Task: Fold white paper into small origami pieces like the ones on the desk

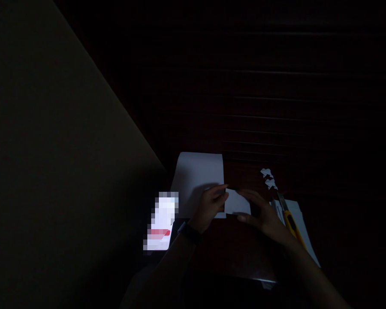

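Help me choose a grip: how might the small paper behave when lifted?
Between the left hand and right hand, the small paper shows little sag, so it seems fairly stiff. Being small and seemingly thin, it is probably light and may crease if squeezed.

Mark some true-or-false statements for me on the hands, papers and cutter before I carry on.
1. The small white paper is between the left hand and the right hand. True.
2. The large white sheet lies to the right of the cutter. False: it lies to the left.
3. White paper bits lie beyond the cutter's blade end. True.
4. The cutter's handle is mainly blue. False: it is yellow.
5. A dark band circles the left wrist. True.
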Tool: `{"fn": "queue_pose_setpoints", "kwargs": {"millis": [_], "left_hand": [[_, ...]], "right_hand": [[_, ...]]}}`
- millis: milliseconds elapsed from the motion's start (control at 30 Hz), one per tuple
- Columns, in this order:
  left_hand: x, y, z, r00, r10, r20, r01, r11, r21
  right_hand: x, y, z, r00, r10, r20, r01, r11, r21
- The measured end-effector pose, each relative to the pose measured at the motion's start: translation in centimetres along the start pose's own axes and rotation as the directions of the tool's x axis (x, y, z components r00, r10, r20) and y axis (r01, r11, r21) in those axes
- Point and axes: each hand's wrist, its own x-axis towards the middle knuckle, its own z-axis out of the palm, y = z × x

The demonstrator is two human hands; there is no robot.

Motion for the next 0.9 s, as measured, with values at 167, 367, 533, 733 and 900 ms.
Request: {"fn": "queue_pose_setpoints", "kwargs": {"millis": [167, 367, 533, 733, 900], "left_hand": [[0.1, -0.1, 0.0, 0.999, -0.025, -0.041, 0.026, 1.0, 0.008], [-0.4, 0.6, 0.4, 0.997, -0.067, 0.049, 0.073, 0.988, -0.134], [-0.5, 0.8, 0.7, 0.986, -0.092, 0.141, 0.128, 0.952, -0.279], [-0.6, 0.9, 0.7, 0.98, -0.07, 0.187, 0.125, 0.945, -0.303], [-0.7, 1.3, 0.8, 0.976, -0.068, 0.206, 0.137, 0.93, -0.342]], "right_hand": [[-0.1, 0.2, 0.5, 1.0, -0.028, -0.008, 0.027, 0.999, -0.04], [0.1, 0.5, 0.6, 0.996, 0.058, -0.069, -0.053, 0.996, 0.073], [0.2, 0.5, 0.4, 0.99, 0.133, -0.05, -0.121, 0.972, 0.201], [0.2, 0.0, 0.3, 0.988, 0.151, -0.033, -0.138, 0.957, 0.254], [0.1, -0.1, 0.4, 0.985, 0.169, -0.019, -0.155, 0.939, 0.307]]}}
